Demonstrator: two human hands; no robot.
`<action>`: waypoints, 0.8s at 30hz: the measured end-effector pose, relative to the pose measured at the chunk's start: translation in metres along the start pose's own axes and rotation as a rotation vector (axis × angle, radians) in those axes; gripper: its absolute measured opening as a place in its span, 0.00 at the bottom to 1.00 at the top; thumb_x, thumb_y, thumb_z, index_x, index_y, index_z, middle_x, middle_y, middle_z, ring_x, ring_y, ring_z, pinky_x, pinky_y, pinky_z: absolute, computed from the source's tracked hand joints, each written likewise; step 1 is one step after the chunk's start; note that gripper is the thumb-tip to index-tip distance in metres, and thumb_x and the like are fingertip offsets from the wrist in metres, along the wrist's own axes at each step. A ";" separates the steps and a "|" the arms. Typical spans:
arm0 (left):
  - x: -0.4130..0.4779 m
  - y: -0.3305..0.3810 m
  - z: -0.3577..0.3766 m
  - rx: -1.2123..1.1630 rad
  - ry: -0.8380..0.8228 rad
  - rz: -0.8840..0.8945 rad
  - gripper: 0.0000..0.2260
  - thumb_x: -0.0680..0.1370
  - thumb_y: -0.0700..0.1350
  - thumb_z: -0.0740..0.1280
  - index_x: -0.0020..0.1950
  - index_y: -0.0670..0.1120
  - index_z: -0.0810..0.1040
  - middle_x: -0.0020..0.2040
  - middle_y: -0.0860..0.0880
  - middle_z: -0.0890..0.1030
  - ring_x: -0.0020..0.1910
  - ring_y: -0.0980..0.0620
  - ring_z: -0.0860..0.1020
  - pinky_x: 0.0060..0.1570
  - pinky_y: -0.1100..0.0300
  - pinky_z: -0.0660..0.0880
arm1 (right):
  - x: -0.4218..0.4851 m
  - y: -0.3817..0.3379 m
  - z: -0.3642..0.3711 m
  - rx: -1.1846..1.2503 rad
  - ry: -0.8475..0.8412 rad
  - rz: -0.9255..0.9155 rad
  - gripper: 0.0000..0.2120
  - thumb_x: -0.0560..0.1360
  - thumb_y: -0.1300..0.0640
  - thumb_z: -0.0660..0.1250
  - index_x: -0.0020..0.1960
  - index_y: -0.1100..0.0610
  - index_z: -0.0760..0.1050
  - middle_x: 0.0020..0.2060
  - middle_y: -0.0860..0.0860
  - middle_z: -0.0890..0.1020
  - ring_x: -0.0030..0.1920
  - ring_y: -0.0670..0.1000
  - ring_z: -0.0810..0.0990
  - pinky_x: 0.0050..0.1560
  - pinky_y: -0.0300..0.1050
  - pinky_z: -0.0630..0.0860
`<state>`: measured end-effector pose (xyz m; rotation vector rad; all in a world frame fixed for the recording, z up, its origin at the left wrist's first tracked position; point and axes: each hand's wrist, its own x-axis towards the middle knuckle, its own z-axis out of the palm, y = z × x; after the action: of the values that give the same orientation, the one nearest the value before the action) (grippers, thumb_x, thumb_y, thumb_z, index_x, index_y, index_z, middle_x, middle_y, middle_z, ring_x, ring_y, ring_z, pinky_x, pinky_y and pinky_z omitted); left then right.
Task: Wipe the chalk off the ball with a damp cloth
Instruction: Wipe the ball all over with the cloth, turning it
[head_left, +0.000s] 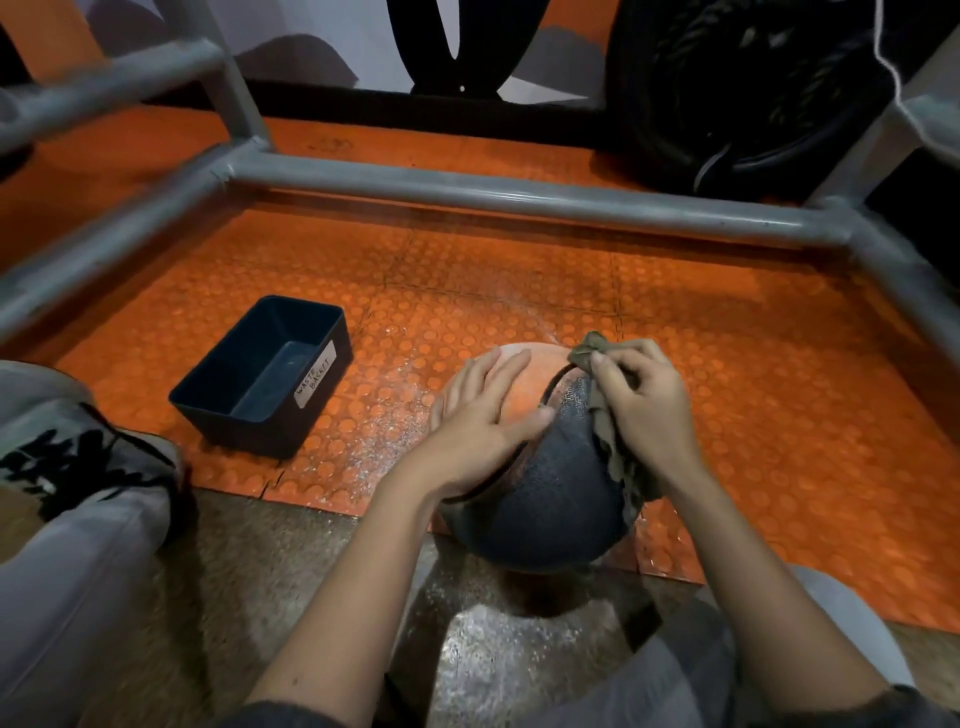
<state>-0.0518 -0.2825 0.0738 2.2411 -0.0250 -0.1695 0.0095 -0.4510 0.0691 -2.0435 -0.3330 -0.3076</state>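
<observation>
A: Step in hand?
B: Wiping; ball (545, 483) sits on the floor, right of the bin (260, 379); left hand (483, 415) lies flat on it, fingers straight; right hand (644, 410) pinches the cloth (608, 431) against its dark panel.
A: Next move?
B: Probably rotate the ball; the orange panel looks chalky.
A: Bin contents?
B: Nothing visible inside.

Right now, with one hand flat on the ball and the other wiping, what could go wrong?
1. The ball seems to sit on the floor, steadied only by the left hand lying flat on it; a firm stroke from the right hand could roll it.
2. White dust lies on the orange mat beside the ball; rolling there may dirty it again.
3. The cloth is bunched, so it may smear chalk rather than lift it.
</observation>
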 end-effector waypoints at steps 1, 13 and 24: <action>0.000 0.001 0.000 0.028 -0.025 -0.014 0.38 0.71 0.64 0.68 0.75 0.63 0.50 0.77 0.60 0.42 0.75 0.55 0.37 0.72 0.47 0.38 | -0.006 -0.005 0.002 -0.068 0.015 -0.054 0.08 0.77 0.55 0.65 0.43 0.54 0.81 0.43 0.44 0.76 0.51 0.51 0.73 0.56 0.47 0.68; 0.001 -0.003 0.000 0.055 0.008 0.014 0.52 0.60 0.59 0.79 0.75 0.63 0.50 0.75 0.62 0.45 0.75 0.54 0.42 0.73 0.41 0.45 | -0.005 0.007 -0.011 -0.092 0.048 -0.044 0.04 0.74 0.59 0.68 0.44 0.57 0.82 0.41 0.45 0.75 0.49 0.57 0.78 0.50 0.44 0.68; 0.020 0.038 -0.012 0.503 -0.226 -0.153 0.54 0.64 0.69 0.70 0.76 0.57 0.36 0.77 0.53 0.38 0.76 0.44 0.43 0.71 0.37 0.45 | -0.012 0.008 -0.007 -0.080 0.081 -0.102 0.08 0.75 0.57 0.67 0.45 0.60 0.82 0.43 0.46 0.75 0.48 0.51 0.69 0.47 0.27 0.61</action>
<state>-0.0286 -0.2984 0.1084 2.7128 -0.0195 -0.5514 0.0005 -0.4616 0.0616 -2.0896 -0.3805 -0.4721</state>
